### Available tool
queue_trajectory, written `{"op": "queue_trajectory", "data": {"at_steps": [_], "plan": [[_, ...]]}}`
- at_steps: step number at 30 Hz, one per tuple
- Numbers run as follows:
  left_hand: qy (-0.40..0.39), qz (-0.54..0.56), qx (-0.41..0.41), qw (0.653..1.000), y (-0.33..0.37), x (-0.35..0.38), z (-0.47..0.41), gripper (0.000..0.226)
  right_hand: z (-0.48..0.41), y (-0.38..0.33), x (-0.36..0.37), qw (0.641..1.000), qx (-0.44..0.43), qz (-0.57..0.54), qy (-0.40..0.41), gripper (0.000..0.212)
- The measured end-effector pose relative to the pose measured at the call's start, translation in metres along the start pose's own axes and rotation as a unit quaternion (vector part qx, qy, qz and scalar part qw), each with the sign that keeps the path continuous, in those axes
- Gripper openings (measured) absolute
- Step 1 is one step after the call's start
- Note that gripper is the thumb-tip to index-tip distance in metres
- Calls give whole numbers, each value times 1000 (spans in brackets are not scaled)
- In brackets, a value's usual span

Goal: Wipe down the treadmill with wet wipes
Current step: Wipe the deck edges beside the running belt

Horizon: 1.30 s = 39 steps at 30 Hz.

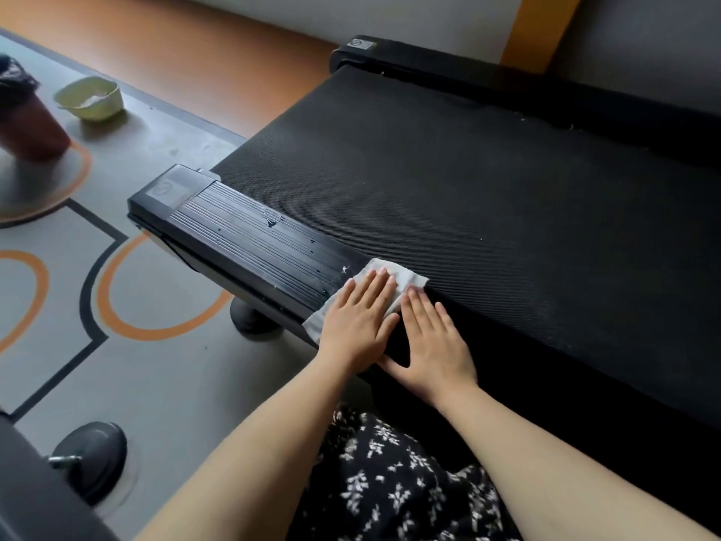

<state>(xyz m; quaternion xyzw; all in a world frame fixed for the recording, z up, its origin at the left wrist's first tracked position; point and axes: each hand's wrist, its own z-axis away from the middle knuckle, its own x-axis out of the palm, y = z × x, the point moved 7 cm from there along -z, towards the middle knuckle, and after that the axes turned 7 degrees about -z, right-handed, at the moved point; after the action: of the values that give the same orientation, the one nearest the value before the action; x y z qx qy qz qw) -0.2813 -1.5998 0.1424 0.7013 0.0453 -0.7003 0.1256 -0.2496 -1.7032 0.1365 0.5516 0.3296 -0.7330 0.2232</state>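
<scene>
Floral dress (pixel 390 482): nearest, below the near edge of the treadmill (pixel 526 236).
Left hand (pixel 361 320): flat on the wet wipe (pixel 405 277), fingers straight, grip released, pressing down.
Right hand (pixel 433 345): flat on the treadmill just beside the left hand, grip released, fingertips at the wipe's edge.
Wet wipe: white, spread over the treadmill's side rail (pixel 249 236), one corner on the belt (pixel 390 169).
Droplets: on the rail, beyond the wipe.
Green bowl (pixel 89 98), dark red bin (pixel 27 123): on the floor, well beyond the treadmill's end.
</scene>
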Motion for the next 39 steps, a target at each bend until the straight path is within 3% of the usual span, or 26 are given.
{"op": "queue_trajectory", "data": {"at_steps": [4,7,18,30,39], "plan": [[-3,-25,-19,1000,-6,-3,-17,70,-1,0,-5,999,-5,16,35,103],[-28,-11,-39,999,-14,-1,-31,59,4,-3,-6,999,-29,35,16,111],[-43,-20,-93,995,-45,-2,-74,54,4,2,-2,998,-30,20,49,97],[-30,-8,-90,995,-14,-2,-24,59,3,-1,-6,999,-24,9,22,113],[-30,7,-164,986,-49,-4,-55,58,4,2,-5,999,-19,23,17,103]]}}
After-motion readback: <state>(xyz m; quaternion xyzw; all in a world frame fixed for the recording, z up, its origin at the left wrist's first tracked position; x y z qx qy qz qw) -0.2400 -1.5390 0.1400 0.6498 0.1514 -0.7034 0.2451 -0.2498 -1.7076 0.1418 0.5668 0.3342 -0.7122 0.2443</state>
